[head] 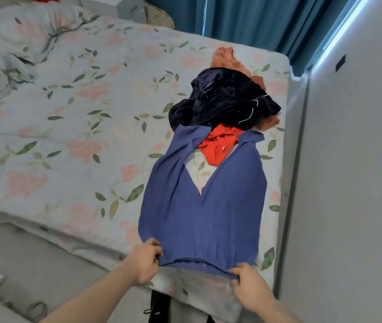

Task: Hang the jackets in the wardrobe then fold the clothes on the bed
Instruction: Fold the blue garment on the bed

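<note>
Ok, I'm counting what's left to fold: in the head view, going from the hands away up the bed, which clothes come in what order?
Blue top held by both hands → red garment → dark navy garment → orange-brown garment.

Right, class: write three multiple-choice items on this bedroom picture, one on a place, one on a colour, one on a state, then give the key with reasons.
1. Where does the red garment lie?
A. on the floor
B. on the bed, between the blue top and the dark garment
C. on the pillow

2. What colour are the curtains?
A. teal
B. yellow
C. white

3. How is the blue top held?
A. by one hand only
B. by no hand
C. both hands pinch its near hem

Key: 1 B, it sits below the dark garment; 2 A, teal folds behind the bed; 3 C, left hand and right hand grip the hem.
</note>
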`<state>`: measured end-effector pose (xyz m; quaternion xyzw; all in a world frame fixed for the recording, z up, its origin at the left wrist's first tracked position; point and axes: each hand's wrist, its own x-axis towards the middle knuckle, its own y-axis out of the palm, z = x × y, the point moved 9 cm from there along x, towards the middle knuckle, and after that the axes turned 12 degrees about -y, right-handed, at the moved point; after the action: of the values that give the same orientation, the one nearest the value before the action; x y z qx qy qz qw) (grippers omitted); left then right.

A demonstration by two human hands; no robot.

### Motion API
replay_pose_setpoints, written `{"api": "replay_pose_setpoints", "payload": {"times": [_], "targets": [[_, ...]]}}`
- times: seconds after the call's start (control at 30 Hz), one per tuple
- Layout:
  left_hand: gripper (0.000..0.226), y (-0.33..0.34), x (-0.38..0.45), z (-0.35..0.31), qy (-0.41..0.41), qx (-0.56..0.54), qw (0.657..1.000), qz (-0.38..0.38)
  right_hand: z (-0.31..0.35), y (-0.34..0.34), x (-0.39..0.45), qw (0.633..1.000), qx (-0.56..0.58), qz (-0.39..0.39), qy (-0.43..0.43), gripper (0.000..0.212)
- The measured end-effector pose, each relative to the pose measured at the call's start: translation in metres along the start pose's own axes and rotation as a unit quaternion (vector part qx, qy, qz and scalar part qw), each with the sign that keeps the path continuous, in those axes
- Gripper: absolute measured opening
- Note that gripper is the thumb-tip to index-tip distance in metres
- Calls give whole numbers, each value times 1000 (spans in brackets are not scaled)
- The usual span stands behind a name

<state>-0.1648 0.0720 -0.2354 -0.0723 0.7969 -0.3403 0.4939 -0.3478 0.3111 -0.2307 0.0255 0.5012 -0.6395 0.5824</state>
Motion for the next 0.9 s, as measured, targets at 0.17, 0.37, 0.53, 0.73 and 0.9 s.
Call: {"api": "replay_pose_setpoints", "payload": {"times": [0.17, 0.37, 0.53, 0.73, 0.9], "targets": [[30, 65, 34, 41, -42, -84, 995, -17, -51, 85, 17, 998, -25, 12, 64, 41], [36, 120, 49, 97, -224, -185, 953, -85, -78, 134, 21, 994, -25, -12, 104, 42], [32, 160, 51, 98, -321, -360, 875, -33, -84, 143, 25, 993, 27, -23, 112, 45], [18, 167, 45, 85, -343, -512, 786, -38, -92, 133, 22, 985, 80, -28, 149, 33], [32, 116, 29, 53, -248, -413, 865, -143, -101, 127, 24, 984, 77, -23, 161, 26]]}}
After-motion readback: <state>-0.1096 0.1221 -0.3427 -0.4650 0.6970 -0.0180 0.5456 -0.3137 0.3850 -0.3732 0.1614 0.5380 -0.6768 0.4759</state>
